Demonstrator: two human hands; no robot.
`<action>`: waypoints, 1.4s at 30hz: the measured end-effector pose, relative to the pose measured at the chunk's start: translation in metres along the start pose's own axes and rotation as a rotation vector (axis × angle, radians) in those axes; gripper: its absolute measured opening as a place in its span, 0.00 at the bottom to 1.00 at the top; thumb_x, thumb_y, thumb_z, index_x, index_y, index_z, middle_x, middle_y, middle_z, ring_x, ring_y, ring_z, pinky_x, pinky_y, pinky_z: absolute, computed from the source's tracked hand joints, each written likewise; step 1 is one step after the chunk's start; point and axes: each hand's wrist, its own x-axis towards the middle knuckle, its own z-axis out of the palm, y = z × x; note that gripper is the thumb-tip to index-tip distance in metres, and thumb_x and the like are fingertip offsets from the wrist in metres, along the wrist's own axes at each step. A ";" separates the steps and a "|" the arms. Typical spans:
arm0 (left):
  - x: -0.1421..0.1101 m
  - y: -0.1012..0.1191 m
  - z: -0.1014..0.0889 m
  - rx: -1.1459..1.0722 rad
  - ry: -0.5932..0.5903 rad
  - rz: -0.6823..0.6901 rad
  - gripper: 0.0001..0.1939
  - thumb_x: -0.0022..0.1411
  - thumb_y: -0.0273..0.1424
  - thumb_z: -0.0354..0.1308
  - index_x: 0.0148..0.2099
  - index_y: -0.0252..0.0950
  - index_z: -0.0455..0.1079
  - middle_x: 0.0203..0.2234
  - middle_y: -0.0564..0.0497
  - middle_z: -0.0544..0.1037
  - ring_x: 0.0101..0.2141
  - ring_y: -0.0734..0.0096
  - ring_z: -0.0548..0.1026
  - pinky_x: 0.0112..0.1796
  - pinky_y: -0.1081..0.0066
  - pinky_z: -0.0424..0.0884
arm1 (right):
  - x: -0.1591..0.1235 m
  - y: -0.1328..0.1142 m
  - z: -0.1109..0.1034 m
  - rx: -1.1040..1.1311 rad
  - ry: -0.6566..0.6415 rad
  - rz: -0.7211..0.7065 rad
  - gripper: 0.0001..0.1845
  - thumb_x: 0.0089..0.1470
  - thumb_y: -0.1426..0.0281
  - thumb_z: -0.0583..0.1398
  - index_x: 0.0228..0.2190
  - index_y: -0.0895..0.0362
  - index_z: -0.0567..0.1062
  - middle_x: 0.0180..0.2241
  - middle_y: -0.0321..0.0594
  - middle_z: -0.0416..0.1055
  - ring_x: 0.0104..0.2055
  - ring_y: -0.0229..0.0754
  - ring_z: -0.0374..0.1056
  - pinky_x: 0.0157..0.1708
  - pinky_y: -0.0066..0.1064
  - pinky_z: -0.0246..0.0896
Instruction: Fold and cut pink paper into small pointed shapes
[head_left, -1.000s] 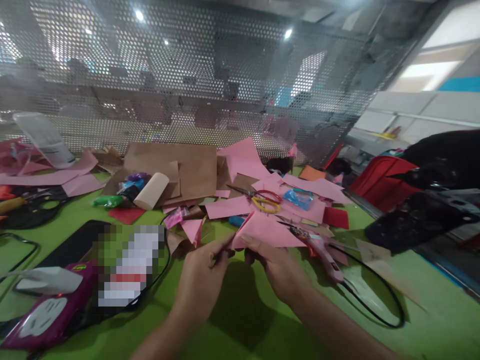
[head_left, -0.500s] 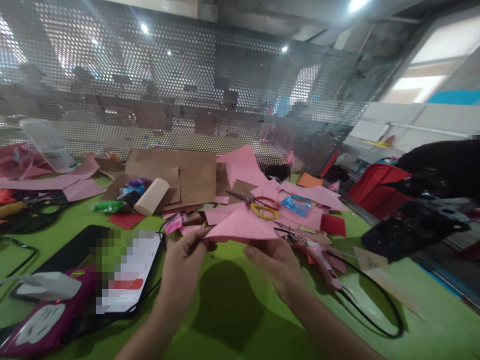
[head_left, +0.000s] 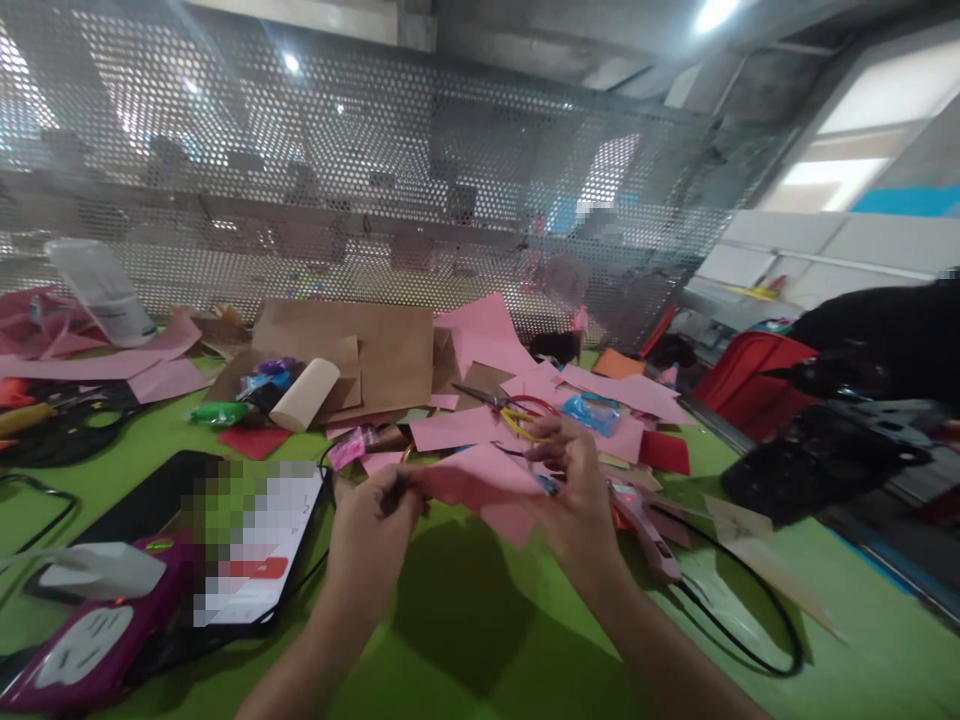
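A folded piece of pink paper (head_left: 480,475) is held above the green table between my two hands. My left hand (head_left: 379,515) pinches its left corner. The paper's right end is gripped low in my right hand (head_left: 574,490), by the thumb, while the other fingers are raised and curled. One part of the paper hangs down below the fold. Just behind my right fingers lie scissors (head_left: 525,412) with red and yellow handles. A pink glue gun (head_left: 649,535) with a black cord rests right of my right hand.
Left of my hands lie a phone (head_left: 259,550) and a purple power strip (head_left: 82,630) with a white plug. Brown cardboard (head_left: 390,340), pink paper scraps (head_left: 487,335) and a beige roll (head_left: 305,395) lie behind. A perforated metal screen (head_left: 375,150) stands at the back.
The pink paper has gone from a level, peaked shape to a tilted one with a flap hanging down. My right hand has turned and lifted its fingers; the left stays at its corner.
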 end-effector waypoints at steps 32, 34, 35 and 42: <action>0.004 0.011 -0.010 -0.052 0.148 0.021 0.10 0.52 0.30 0.58 0.38 0.37 0.74 0.30 0.51 0.79 0.28 0.69 0.74 0.28 0.72 0.71 | 0.008 -0.012 -0.018 0.266 -0.493 0.203 0.16 0.43 0.72 0.67 0.37 0.48 0.82 0.47 0.40 0.77 0.52 0.53 0.68 0.52 0.43 0.61; 0.004 0.012 -0.014 0.031 0.159 0.067 0.10 0.52 0.28 0.56 0.38 0.38 0.75 0.29 0.52 0.79 0.26 0.69 0.74 0.26 0.73 0.70 | 0.013 -0.011 -0.028 0.329 -0.637 0.171 0.22 0.42 0.70 0.67 0.43 0.46 0.79 0.58 0.38 0.68 0.62 0.55 0.59 0.58 0.47 0.54; 0.004 0.011 -0.015 0.092 0.156 0.105 0.11 0.52 0.27 0.55 0.38 0.39 0.75 0.29 0.53 0.79 0.26 0.69 0.74 0.26 0.73 0.70 | 0.014 -0.010 -0.031 0.385 -0.652 0.175 0.23 0.43 0.69 0.66 0.45 0.45 0.78 0.61 0.37 0.65 0.64 0.55 0.56 0.59 0.49 0.53; -0.005 0.004 -0.016 0.431 0.051 0.476 0.19 0.55 0.20 0.51 0.42 0.44 0.76 0.39 0.55 0.83 0.40 0.66 0.80 0.42 0.70 0.71 | 0.013 -0.016 -0.027 0.297 -0.482 0.199 0.09 0.56 0.61 0.61 0.37 0.47 0.80 0.49 0.41 0.73 0.57 0.52 0.64 0.53 0.43 0.60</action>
